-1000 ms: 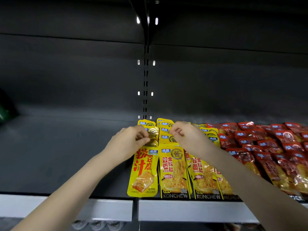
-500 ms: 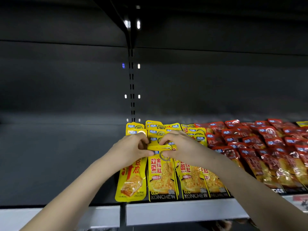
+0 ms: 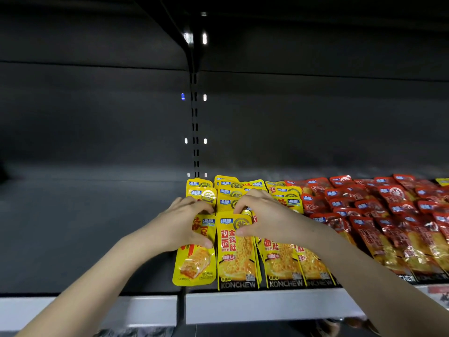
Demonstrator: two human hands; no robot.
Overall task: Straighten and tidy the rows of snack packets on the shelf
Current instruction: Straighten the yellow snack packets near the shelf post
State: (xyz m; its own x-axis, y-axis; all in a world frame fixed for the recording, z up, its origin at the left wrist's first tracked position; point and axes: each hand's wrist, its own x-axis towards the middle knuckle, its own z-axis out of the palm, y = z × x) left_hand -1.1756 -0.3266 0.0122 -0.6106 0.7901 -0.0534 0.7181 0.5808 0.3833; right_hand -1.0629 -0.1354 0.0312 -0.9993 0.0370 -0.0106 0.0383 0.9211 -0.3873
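While both hands are resting on the yellow packets [image 3: 237, 251] at the shelf [image 3: 267, 305] front, the left hand [image 3: 184, 224] is pinching the leftmost packet [image 3: 195, 266]. The right hand [image 3: 264, 217], fingers curled, is pressing the neighbouring row, whose long axis is running front to back.

Two hands are in view, the left hand [image 3: 185, 226] and the right hand [image 3: 263, 218], one on each side of the same yellow packet. The yellow packets [image 3: 237, 254] lie in about four rows running front to back; four fronts show along the edge, and behind them some ten more tops overlap (an exact total cannot be told, since the hands cover several). The red packets [image 3: 379, 210] fill roughly four or five rows to the right, well over twenty in all. One dark shelf [image 3: 85, 229] carries everything.
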